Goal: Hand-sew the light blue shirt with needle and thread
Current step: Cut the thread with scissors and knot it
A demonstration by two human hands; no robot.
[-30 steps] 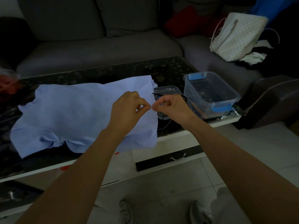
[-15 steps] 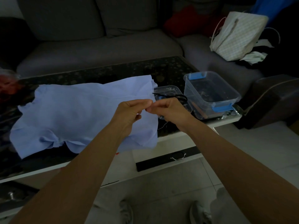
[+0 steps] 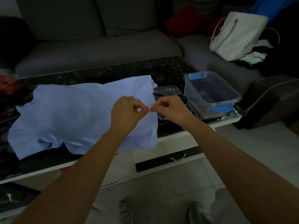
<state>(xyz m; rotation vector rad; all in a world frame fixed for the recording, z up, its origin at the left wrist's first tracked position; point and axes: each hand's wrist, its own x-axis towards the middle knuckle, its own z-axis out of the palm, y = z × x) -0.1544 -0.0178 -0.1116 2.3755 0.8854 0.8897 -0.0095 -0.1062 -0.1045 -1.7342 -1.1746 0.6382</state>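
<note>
My left hand (image 3: 127, 112) and right hand (image 3: 169, 109) meet at the middle of the frame, just over the right edge of the light blue shirt (image 3: 72, 113). On each hand the thumb and forefinger are pressed together at the tips and the other fingers (image 3: 142, 103) are curled in. The two pinches almost touch each other. Whatever sits between them is too fine to make out in this dim light, so I cannot tell what they are clamped on. A pale strand of thread (image 3: 163, 124) shows on the dark glass just below my right wrist.

The shirt lies spread flat on the surface (image 3: 113, 70), a low one with a dark speckled glass top and a white frame. It reaches from the left of the frame to the middle, and its lower right part hangs over the near edge. Just right of the shirt's upper corner sits a small clear box (image 3: 168, 89). Black scissors (image 3: 183, 97) lie across it, partly hidden behind my right hand. Further right, at the end of the surface, stands a larger clear tub (image 3: 212, 94) with blue latches. Below the top is a dark drawer front (image 3: 161, 160) with a wire handle.

A grey sofa (image 3: 97, 46) fills the top of the frame. A pale checked bag (image 3: 237, 34) rests on it at the upper right, with a red cushion (image 3: 186, 18) in shadow to its left. Pale floor tiles (image 3: 161, 191) run along the bottom, where my shoes (image 3: 126, 212) show.
</note>
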